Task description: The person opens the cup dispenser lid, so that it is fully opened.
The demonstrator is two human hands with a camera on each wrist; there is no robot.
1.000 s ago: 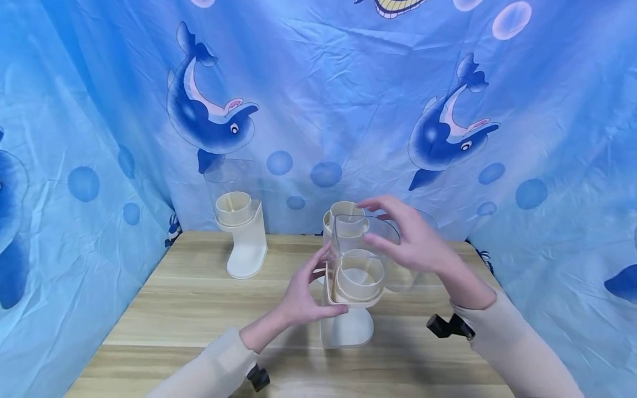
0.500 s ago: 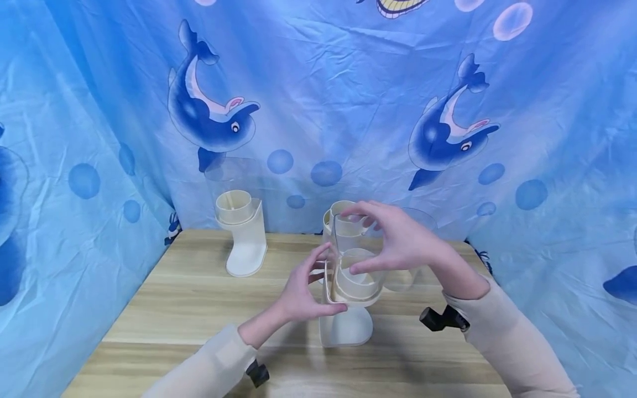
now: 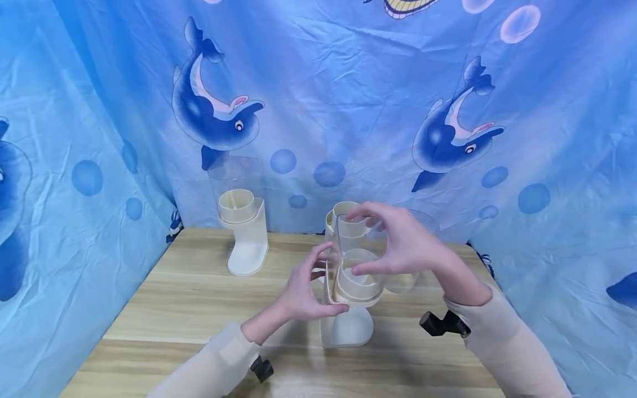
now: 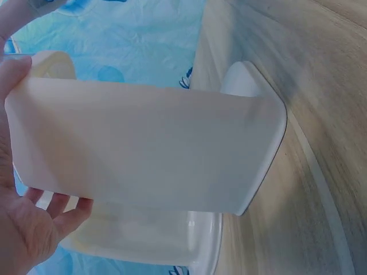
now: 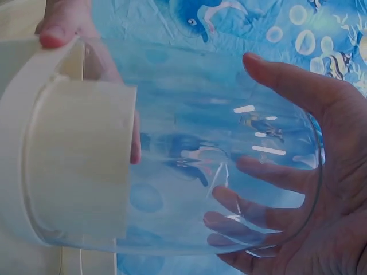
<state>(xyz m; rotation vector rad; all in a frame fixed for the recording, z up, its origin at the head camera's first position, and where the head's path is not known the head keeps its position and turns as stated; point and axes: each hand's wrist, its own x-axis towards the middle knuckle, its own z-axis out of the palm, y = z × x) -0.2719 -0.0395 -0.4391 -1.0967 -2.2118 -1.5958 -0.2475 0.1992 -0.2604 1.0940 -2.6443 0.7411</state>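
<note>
The left hand [image 3: 307, 292] grips the upper part of the white stand [image 4: 143, 143]; at that hand's two o'clock, the clear cylinder [image 5: 178, 109] stands upright around the cream ring [image 5: 80, 166] (glass or plastic, I cannot tell). The right hand [image 3: 405, 243], nearer its top, grasps it from three o'clock.

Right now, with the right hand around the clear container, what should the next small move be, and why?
I'd probably press the clear container gently toward the stand to check its seating: it surrounds the cream ring, the right hand holds it, and the left hand steadies the stand.
</note>
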